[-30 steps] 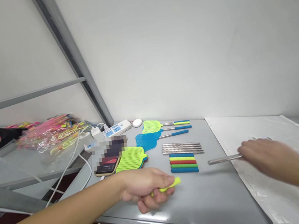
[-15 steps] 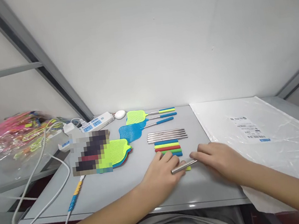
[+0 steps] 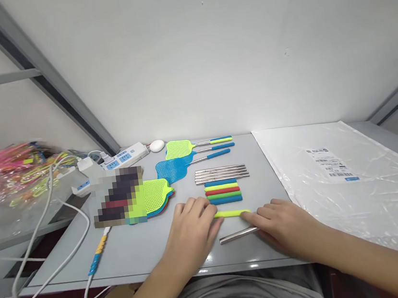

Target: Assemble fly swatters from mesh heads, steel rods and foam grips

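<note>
A yellow grip sleeve (image 3: 232, 213) lies crosswise near the front of the desk. My left hand (image 3: 194, 227) pinches its left end between thumb and fingers. At the sleeve's other end, the index finger of my right hand (image 3: 284, 228) touches the tip. The same right hand holds a metal rod (image 3: 237, 235), which sticks out leftward below the sleeve; its right end is hidden under the hand. Just behind, several coloured grip sleeves (image 3: 223, 191) lie in a row. Several thin metal rods (image 3: 221, 174) are lined up behind those.
Assembled fly swatters (image 3: 176, 168) lie farther back. Loose swatter heads (image 3: 154, 195) are stacked at left beside a pixelated patch. A power strip (image 3: 127, 155), white cables (image 3: 84, 221) and bagged colourful items (image 3: 13, 174) are on the left. A white plastic mailer (image 3: 294, 156) covers the right side.
My hands came together over the desk. The yellow sleeve went from my left fist to lying level between both hands. The rod moved left and toward me with my right hand.
</note>
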Demonstrator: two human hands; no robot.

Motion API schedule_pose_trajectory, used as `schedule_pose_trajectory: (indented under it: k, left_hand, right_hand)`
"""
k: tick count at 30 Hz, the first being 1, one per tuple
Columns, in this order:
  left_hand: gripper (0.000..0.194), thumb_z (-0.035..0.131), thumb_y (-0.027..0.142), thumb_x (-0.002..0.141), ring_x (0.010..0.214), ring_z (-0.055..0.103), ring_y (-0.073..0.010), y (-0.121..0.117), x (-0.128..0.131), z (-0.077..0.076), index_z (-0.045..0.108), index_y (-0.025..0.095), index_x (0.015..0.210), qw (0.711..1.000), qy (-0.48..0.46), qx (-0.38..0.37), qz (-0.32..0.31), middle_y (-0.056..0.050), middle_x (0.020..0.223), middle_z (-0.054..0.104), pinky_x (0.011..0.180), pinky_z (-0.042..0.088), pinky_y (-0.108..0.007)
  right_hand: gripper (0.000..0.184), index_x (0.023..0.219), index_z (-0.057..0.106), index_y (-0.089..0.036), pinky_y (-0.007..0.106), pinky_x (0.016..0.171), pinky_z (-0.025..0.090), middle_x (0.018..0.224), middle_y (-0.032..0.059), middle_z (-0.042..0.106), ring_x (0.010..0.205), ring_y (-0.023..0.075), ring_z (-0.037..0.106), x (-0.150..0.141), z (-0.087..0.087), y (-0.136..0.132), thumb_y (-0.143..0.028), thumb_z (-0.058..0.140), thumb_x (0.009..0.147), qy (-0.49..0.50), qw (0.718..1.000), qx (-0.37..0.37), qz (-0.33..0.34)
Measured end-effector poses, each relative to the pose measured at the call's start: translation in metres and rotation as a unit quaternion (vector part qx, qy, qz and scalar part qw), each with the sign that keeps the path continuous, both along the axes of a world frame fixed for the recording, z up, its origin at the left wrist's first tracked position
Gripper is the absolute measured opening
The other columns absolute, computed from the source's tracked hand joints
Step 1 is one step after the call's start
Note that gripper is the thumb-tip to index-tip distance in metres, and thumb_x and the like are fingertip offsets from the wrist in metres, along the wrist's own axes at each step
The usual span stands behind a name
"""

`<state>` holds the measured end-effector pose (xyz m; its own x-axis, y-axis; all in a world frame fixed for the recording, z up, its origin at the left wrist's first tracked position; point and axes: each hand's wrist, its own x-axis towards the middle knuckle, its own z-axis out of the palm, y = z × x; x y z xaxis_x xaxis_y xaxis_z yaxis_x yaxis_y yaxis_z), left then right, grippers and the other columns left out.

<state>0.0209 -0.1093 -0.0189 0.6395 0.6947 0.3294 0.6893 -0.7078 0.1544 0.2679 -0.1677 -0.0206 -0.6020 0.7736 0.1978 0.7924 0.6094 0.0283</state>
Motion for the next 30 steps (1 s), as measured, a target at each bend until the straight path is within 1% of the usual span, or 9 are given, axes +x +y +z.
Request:
schedule_pose_trajectory:
  k: [2, 5, 8, 13, 18, 22, 27, 30]
  left_hand:
    - [0.011, 0.052, 0.026, 0.096, 0.087, 0.054, -0.0217, -0.003, -0.004, -0.004, 0.060, 0.019, 0.093, 1.000, -0.005, 0.001, 0.013, -0.004, 0.092, 0.062, 0.073, 0.033, -0.036]
    - [0.017, 0.047, 0.027, 0.098, 0.080, 0.054, -0.0200, -0.007, -0.010, -0.010, 0.061, 0.019, 0.091, 1.000, 0.011, -0.018, 0.000, -0.003, 0.084, 0.060, 0.071, 0.036, -0.035]
    - [0.020, 0.045, 0.028, 0.099, 0.075, 0.055, -0.0190, -0.011, -0.013, -0.012, 0.063, 0.021, 0.096, 1.000, 0.015, -0.019, -0.010, -0.002, 0.078, 0.059, 0.070, 0.040, -0.034]
    - [0.021, 0.045, 0.029, 0.099, 0.075, 0.058, -0.0190, -0.012, -0.014, -0.011, 0.064, 0.022, 0.106, 1.000, 0.000, -0.006, -0.001, -0.002, 0.079, 0.061, 0.068, 0.043, -0.033]
    - [0.024, 0.044, 0.029, 0.099, 0.076, 0.059, -0.0190, -0.012, -0.014, -0.010, 0.064, 0.022, 0.109, 1.000, -0.002, -0.019, 0.003, -0.003, 0.081, 0.062, 0.069, 0.044, -0.033]
    - [0.026, 0.043, 0.029, 0.099, 0.078, 0.059, -0.0198, -0.012, -0.015, -0.012, 0.064, 0.021, 0.111, 1.000, -0.004, -0.030, 0.001, -0.003, 0.081, 0.062, 0.069, 0.045, -0.034]
    - [0.026, 0.043, 0.028, 0.099, 0.079, 0.060, -0.0199, -0.011, -0.016, -0.013, 0.065, 0.021, 0.111, 1.000, -0.005, -0.027, -0.001, -0.004, 0.082, 0.062, 0.069, 0.046, -0.034]
    - [0.026, 0.043, 0.026, 0.099, 0.078, 0.060, -0.0195, -0.011, -0.016, -0.013, 0.065, 0.021, 0.111, 1.000, -0.005, -0.028, -0.007, -0.004, 0.081, 0.062, 0.069, 0.046, -0.034]
  right_hand:
    - [0.036, 0.126, 0.053, -0.018, 0.034, 0.061, 0.029, 0.071, -0.0014, 0.063, 0.062, 0.0165, 0.059, -0.002, 0.001, 0.003, -0.015, 0.051, 0.090, -0.016, 1.000, -0.002, 0.001]
    - [0.041, 0.133, 0.049, -0.016, 0.034, 0.062, 0.029, 0.071, -0.0009, 0.064, 0.062, 0.0171, 0.060, -0.005, 0.001, 0.006, -0.016, 0.050, 0.092, -0.029, 1.000, 0.002, -0.001]
    - [0.043, 0.135, 0.046, -0.014, 0.034, 0.063, 0.030, 0.071, -0.0009, 0.064, 0.061, 0.0171, 0.060, -0.008, 0.001, 0.008, -0.018, 0.051, 0.093, -0.030, 1.000, 0.002, -0.007]
    - [0.041, 0.137, 0.045, -0.013, 0.034, 0.063, 0.031, 0.070, -0.0005, 0.065, 0.060, 0.0168, 0.060, -0.008, 0.003, 0.008, -0.022, 0.049, 0.096, -0.035, 0.999, 0.000, -0.009]
    - [0.042, 0.140, 0.040, -0.014, 0.035, 0.064, 0.031, 0.071, -0.0003, 0.065, 0.061, 0.0174, 0.061, -0.007, 0.005, 0.007, -0.024, 0.045, 0.099, -0.061, 0.998, -0.004, -0.015]
    - [0.041, 0.140, 0.040, -0.013, 0.035, 0.064, 0.031, 0.074, 0.0001, 0.066, 0.063, 0.0182, 0.062, -0.007, 0.003, 0.006, -0.025, 0.045, 0.100, -0.065, 0.998, -0.004, -0.017]
    - [0.037, 0.134, 0.046, -0.013, 0.036, 0.063, 0.031, 0.076, 0.0007, 0.065, 0.064, 0.0186, 0.061, -0.006, -0.001, 0.006, -0.030, 0.046, 0.101, -0.063, 0.997, 0.034, -0.011]
    - [0.029, 0.125, 0.053, -0.015, 0.036, 0.061, 0.032, 0.076, 0.0007, 0.063, 0.063, 0.0189, 0.058, -0.004, 0.001, 0.004, -0.029, 0.043, 0.102, -0.039, 0.998, 0.041, -0.010]
